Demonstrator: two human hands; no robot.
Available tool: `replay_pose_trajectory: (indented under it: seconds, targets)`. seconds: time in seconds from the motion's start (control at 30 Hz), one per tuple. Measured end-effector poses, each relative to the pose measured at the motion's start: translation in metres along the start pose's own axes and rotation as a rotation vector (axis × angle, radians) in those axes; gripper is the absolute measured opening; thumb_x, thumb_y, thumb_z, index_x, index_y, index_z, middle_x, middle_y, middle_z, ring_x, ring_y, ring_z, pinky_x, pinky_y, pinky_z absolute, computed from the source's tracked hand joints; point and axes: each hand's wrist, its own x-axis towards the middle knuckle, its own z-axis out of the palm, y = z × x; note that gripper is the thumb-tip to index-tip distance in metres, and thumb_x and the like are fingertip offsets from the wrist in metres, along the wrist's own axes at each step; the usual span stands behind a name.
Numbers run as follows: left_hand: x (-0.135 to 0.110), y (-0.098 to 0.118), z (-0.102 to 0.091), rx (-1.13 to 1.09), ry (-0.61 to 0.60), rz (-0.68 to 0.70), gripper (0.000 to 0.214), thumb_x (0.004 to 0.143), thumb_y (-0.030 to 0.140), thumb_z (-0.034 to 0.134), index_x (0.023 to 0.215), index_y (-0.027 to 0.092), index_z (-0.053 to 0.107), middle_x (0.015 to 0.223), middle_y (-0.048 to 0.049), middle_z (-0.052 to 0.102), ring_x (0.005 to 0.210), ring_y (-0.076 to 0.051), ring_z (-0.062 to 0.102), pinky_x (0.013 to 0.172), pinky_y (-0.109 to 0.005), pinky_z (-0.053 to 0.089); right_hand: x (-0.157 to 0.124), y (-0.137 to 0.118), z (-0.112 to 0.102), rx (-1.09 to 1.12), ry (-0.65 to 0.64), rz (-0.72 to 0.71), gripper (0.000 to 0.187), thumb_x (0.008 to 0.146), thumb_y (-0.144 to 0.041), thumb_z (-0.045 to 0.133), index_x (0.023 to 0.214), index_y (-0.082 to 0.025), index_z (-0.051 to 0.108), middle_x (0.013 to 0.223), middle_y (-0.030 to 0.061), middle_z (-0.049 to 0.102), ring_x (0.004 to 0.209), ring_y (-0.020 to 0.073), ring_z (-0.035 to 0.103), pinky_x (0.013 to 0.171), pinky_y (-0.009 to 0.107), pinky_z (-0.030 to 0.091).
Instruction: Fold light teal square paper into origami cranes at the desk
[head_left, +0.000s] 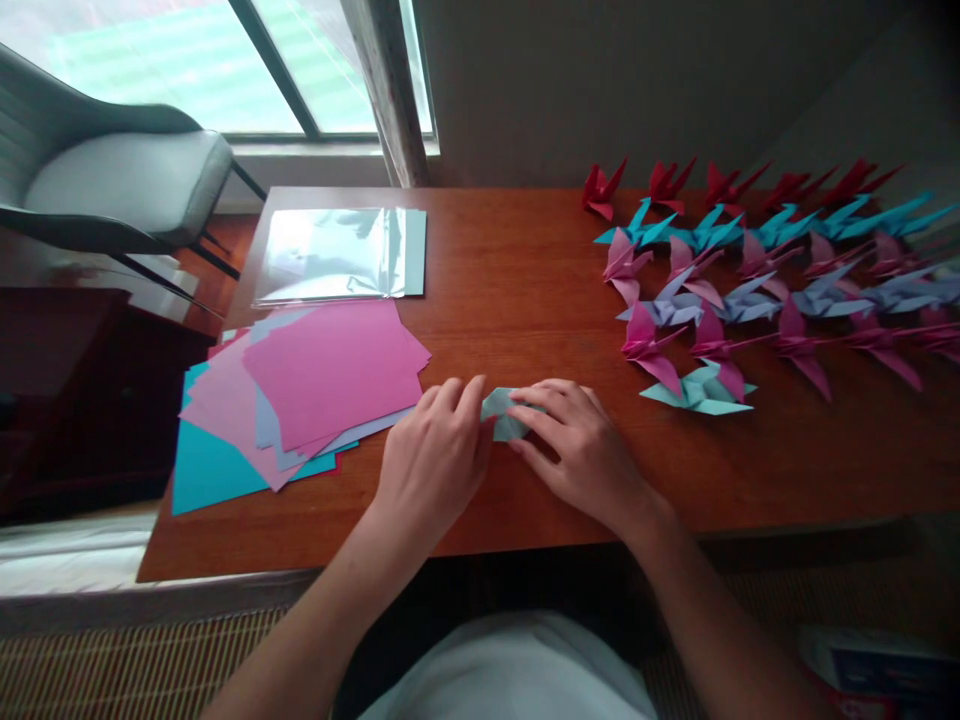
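A small pale mint-green folded paper (508, 428) lies near the front of the wooden table, between my two hands. My left hand (442, 445) grips its left edge, with the fingers pressed together. On the right side, my right hand (574, 440) has its fingers and thumb on the same paper, which partly hides it. To the right sits a finished mint-green paper crane (701, 390), wings spread, at the near end of rows of cranes.
Rows of cranes in red (600, 190), turquoise (705, 230), pink and lilac fill the table's right side. At left lie fanned coloured sheets (337, 370) and a clear-wrapped paper pack (337, 255). A chair (127, 180) stands by the window.
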Motion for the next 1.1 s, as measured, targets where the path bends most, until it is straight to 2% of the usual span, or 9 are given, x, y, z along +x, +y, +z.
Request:
replay_pose_trajectory:
  seconds: [0.07,0.13,0.23,0.37,0.53,0.77,0.9,1.1]
  targets:
    - [-0.004,0.001,-0.001,0.029,0.109,0.054,0.033,0.096,0.021,0.055,0.127,0.015,0.061,0.121,-0.0171,0.069,0.105,-0.032,0.065,0.082,-0.041,0.055,0.001,0.000,-0.001,-0.009,-0.007,-0.001,0.023,0.094,-0.024,0.062,0.117,-0.022,0.068,0.130,0.0093,0.069,0.120,0.0292,0.057,0.101,0.049,0.047]
    - [-0.010,0.002,-0.001,0.004,0.162,0.154,0.030,0.096,0.017,0.053,0.124,0.014,0.064,0.125,-0.0166,0.067,0.108,-0.032,0.063,0.088,-0.044,0.055,0.001,0.000,-0.001,-0.016,-0.012,-0.007,0.024,0.095,-0.025,0.062,0.118,-0.022,0.068,0.130,0.0094,0.068,0.120,0.0291,0.057,0.100,0.048,0.047]
    - [-0.021,0.003,0.003,-0.075,0.153,0.308,0.032,0.100,0.013,0.044,0.122,0.011,0.067,0.128,-0.0149,0.069,0.112,-0.027,0.064,0.095,-0.040,0.055,0.001,-0.002,-0.002,-0.050,-0.019,-0.014,0.026,0.096,-0.025,0.060,0.120,-0.021,0.067,0.130,0.0098,0.068,0.120,0.0293,0.057,0.099,0.047,0.048]
    - [-0.033,-0.001,0.013,-0.106,0.127,0.357,0.036,0.101,0.013,0.039,0.124,0.006,0.066,0.134,-0.0144,0.067,0.122,-0.027,0.062,0.102,-0.038,0.052,0.000,-0.004,-0.003,-0.106,-0.014,-0.009,0.025,0.096,-0.026,0.061,0.119,-0.018,0.067,0.127,0.0107,0.069,0.116,0.0299,0.059,0.097,0.047,0.048]
    - [-0.036,-0.008,0.016,-0.106,0.093,0.376,0.037,0.102,0.014,0.042,0.130,0.008,0.064,0.139,-0.0130,0.065,0.126,-0.028,0.060,0.101,-0.040,0.052,-0.002,0.001,-0.007,-0.106,-0.028,-0.060,0.032,0.096,-0.027,0.062,0.127,-0.017,0.063,0.128,0.0125,0.069,0.117,0.0284,0.060,0.098,0.045,0.049]
    - [-0.030,-0.009,0.009,-0.071,0.102,0.414,0.035,0.102,0.015,0.041,0.125,0.009,0.067,0.133,-0.0120,0.069,0.118,-0.028,0.065,0.095,-0.041,0.051,0.002,0.008,-0.013,-0.155,-0.004,-0.196,0.013,0.096,-0.018,0.062,0.103,-0.018,0.073,0.116,0.0092,0.074,0.111,0.0272,0.062,0.095,0.043,0.051]
    - [-0.026,-0.011,0.011,-0.082,0.142,0.416,0.032,0.101,0.014,0.044,0.122,0.010,0.068,0.129,-0.0116,0.071,0.112,-0.026,0.066,0.090,-0.040,0.052,0.004,0.010,-0.013,-0.144,0.013,-0.240,0.011,0.095,-0.017,0.064,0.099,-0.017,0.074,0.107,0.0089,0.075,0.101,0.0255,0.065,0.089,0.042,0.053]
    - [-0.021,-0.015,0.012,-0.137,0.207,0.430,0.022,0.099,0.016,0.055,0.113,0.014,0.072,0.122,-0.0077,0.074,0.105,-0.025,0.068,0.086,-0.038,0.049,0.003,0.012,-0.013,-0.125,0.015,-0.239,0.010,0.093,-0.015,0.065,0.098,-0.017,0.074,0.106,0.0085,0.076,0.099,0.0255,0.066,0.086,0.041,0.053]
